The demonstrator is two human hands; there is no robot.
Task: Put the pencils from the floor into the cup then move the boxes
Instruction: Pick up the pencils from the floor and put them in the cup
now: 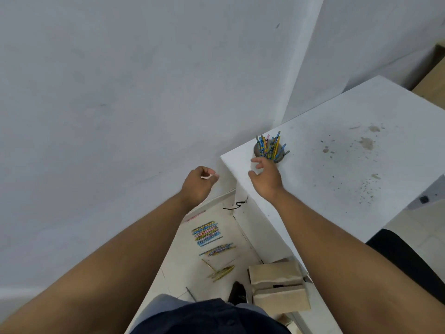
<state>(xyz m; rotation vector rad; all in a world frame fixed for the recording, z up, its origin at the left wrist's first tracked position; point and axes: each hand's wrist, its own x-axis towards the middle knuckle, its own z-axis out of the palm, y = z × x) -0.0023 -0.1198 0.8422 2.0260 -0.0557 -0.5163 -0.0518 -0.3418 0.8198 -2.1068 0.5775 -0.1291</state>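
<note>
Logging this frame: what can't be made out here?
Head view, the only one:
- What, if anything, the left hand holds: its curled fingers face away.
- Most of the cup: covered by its pencils and the right hand.
- Whether the boxes run under the table: its edge cuts them.
- The count of floor pencils: too small.

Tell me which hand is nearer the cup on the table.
Right. The right hand hovers beside the cup, over the table corner; the left hand is off the table, farther left.
</note>
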